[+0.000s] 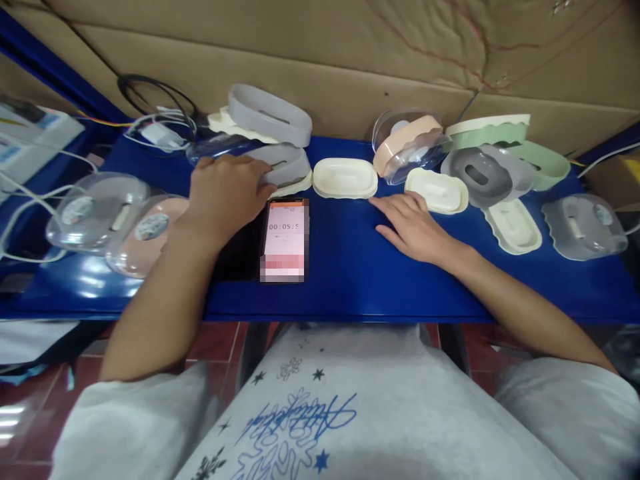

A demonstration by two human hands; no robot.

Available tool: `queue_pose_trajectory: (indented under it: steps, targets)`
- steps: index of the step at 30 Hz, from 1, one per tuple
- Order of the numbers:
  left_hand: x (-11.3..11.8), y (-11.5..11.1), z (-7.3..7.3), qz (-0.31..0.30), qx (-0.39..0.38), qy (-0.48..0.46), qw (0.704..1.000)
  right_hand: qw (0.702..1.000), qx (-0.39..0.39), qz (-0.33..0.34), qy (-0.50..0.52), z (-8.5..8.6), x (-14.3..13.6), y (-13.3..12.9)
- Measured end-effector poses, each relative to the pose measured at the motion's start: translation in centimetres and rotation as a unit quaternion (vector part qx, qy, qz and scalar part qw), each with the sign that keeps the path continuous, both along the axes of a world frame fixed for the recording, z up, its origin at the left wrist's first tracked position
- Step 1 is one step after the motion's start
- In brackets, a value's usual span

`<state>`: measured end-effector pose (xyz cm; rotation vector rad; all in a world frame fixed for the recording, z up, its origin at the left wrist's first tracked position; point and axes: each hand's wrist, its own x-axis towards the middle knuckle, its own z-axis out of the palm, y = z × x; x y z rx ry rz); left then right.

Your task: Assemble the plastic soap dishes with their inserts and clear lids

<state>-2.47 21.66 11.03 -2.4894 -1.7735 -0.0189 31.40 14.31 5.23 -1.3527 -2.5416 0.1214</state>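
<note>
My left hand (227, 193) is closed on the near left end of a grey soap dish (287, 167), fingers on top and thumb in front. A cream piece shows beneath that dish's front edge. My right hand (413, 227) lies on the blue table with its fingers stretched out, holding nothing. Its fingertips point at a cream soap dish (345, 179) in the middle. Just behind those fingers sits a cream wavy-edged insert (437, 191). A phone (284, 240) with a running timer lies below my left hand, beside a dark flat object (240, 250).
Clear-lidded soap boxes, grey (100, 207) and peach (135, 250), stand at left. More dishes lie at back: grey (270, 113), peach (407, 143), green (545, 163). A clear-lidded grey box (583, 227) sits at right. Cables (163, 127) are coiled at back left.
</note>
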Motion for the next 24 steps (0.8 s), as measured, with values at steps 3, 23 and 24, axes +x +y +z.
queue_pose_trajectory:
  steps: [3, 23, 24]
  targets:
    - [-0.3, -0.1, 0.2, 0.015, 0.011, -0.033, 0.999, 1.0, 0.004, 0.001, 0.007, -0.2, 0.1, 0.1]
    - [-0.1, 0.1, -0.4, -0.083, 0.123, -0.197, 0.969, 0.995, 0.037, 0.062, 0.073, -0.5, 0.6, -0.5]
    - [0.5, -0.4, -0.6, -0.111, 0.117, -0.192, 0.968, 0.993, 0.039, 0.083, 0.072, -0.2, 0.6, -1.0]
